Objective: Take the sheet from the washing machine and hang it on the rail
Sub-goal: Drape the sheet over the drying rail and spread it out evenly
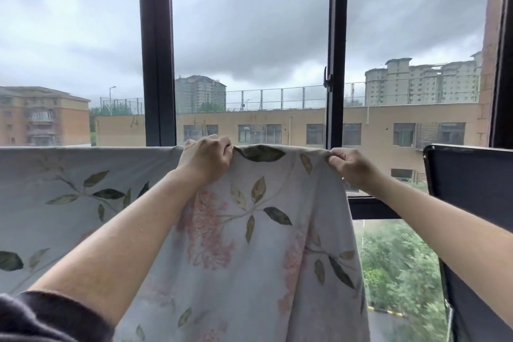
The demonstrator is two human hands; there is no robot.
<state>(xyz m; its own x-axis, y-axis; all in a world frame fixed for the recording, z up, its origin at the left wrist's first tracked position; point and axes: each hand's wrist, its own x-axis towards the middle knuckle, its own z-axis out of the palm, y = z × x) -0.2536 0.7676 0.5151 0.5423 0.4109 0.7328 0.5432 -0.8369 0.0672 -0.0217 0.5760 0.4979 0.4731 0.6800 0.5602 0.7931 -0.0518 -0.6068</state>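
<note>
A tall window (249,50) with dark frames filled the background, grey cloud and pale apartment blocks beyond it, trees far below at the right. Across the lower half, in front of the glass, hung the sheet (249,244), pale with green leaves and faded pink blossom.

Going from the left, we saw its top edge run taut and level from the left side of the view toward the middle, as though already draped over the rail; the rail itself was hidden under the cloth, so we could not confirm it. Next came our left hand (205,158), closed in a fist around the top fold. Between the hands the edge sagged slightly, and a broad panel fell straight down out of view. Our right hand (349,165) pinched the fold between thumb and fingers at the sheet's right-hand end. Past it stood a dark panel (472,175), clear of the cloth.

We judged the sheet soft and limp, with no stiffness of its own, and probably heavier than it looked if it was damp from the wash. It would slide toward whichever side carried more cloth. The top fold was the place to hold it, hands well apart, as they were.

Its long axis lay left to right along the top edge, parallel to the window, with its drop pointing straight down.
</note>
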